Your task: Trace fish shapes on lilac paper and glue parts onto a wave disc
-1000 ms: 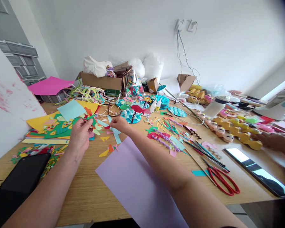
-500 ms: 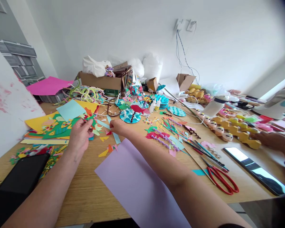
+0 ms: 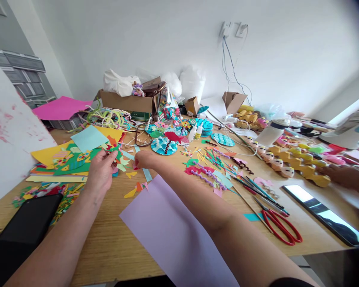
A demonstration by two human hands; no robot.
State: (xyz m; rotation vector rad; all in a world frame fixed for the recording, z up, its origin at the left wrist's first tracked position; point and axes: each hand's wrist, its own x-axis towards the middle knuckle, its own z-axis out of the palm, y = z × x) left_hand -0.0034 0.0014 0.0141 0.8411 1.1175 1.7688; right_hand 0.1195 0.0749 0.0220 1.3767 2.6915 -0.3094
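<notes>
Small green paper cutouts (image 3: 116, 150) are pinched between the thumb and fingers of my left hand (image 3: 101, 169), left of centre. My right hand (image 3: 144, 159) is closed above light blue paper strips (image 3: 146, 174); anything inside its fingers is hidden. Below my right forearm lies a lilac paper sheet (image 3: 164, 223). Orange and yellow paper scraps (image 3: 133, 191) rest on the table between my arms. Beyond my left hand is a stack of coloured sheets with green paper shapes and paper fish (image 3: 74, 159) on top.
Phones lie at the left (image 3: 24, 223) and right (image 3: 326, 215). Red-handled scissors (image 3: 281, 227) and paintbrushes (image 3: 266, 195) are at the right. Glue bottles (image 3: 196, 131) stand behind. Another person's hand (image 3: 344, 177) touches yellow egg-carton pieces (image 3: 308, 171).
My right hand has shifted slightly left, toward my left hand, and looks more curled. My left hand stays in place with the green cutouts.
</notes>
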